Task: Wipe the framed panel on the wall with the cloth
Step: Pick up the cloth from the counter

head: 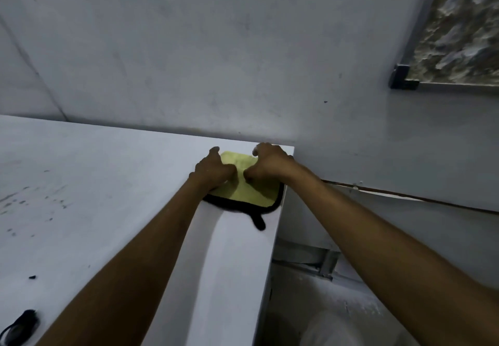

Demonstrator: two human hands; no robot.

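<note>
A yellow-green cloth (249,187) with a black border and a black loop lies flat at the far right corner of a white table (94,183). My left hand (213,168) rests on the cloth's left part, fingers curled onto it. My right hand (270,163) presses its right part near the table's corner, fingers bent. Both hands touch the cloth; parts of it are hidden under them. The framed panel (459,29), grey and rough-textured with a dark frame, hangs on the wall at the upper right, well above and right of both hands.
A grey wall (216,48) rises behind the table. A dark object (20,326) lies at the table's near left edge. Right of the table is a gap with a ledge (405,197) and a pale rounded object (337,329) below.
</note>
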